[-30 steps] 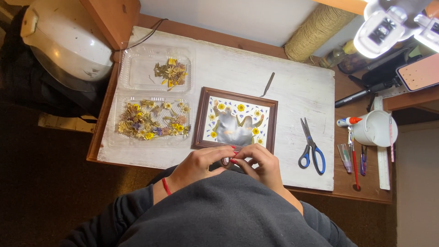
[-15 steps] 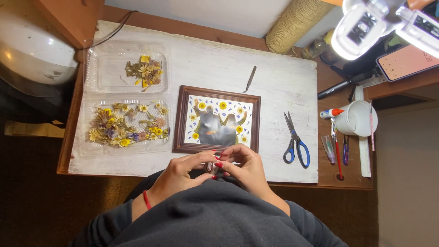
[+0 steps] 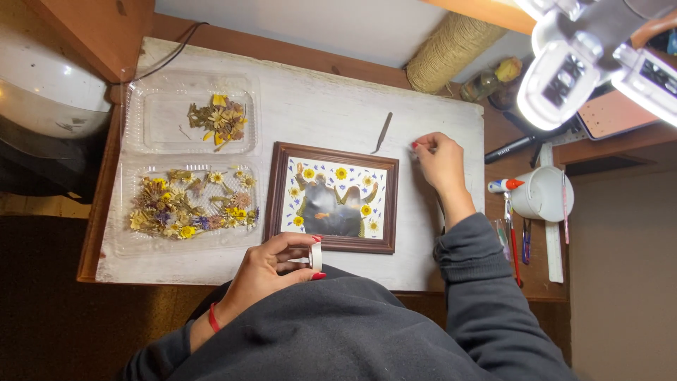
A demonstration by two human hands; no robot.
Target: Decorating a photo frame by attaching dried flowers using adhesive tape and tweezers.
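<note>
Two hands: left hand [image 3: 271, 267] pinched tape roll [image 3: 316, 255]; right hand [image 3: 438, 161] pinched something small, unclear.
Frame [image 3: 336, 197]: flowers already arranged inside; loose flowers [image 3: 185, 209] left in tray.

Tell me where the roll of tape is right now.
In the head view, the roll of tape sits in the left hand, at the near edge of the white board, just below the brown picture frame.

Brown frame [image 3: 333, 243], yellow-and-blue floral picture [image 3: 337, 199]

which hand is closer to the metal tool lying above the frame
Right. The right hand is on the white board just right of the thin metal tool, not touching it. The left hand is down at the frame's lower edge, holding a tape roll.
</note>
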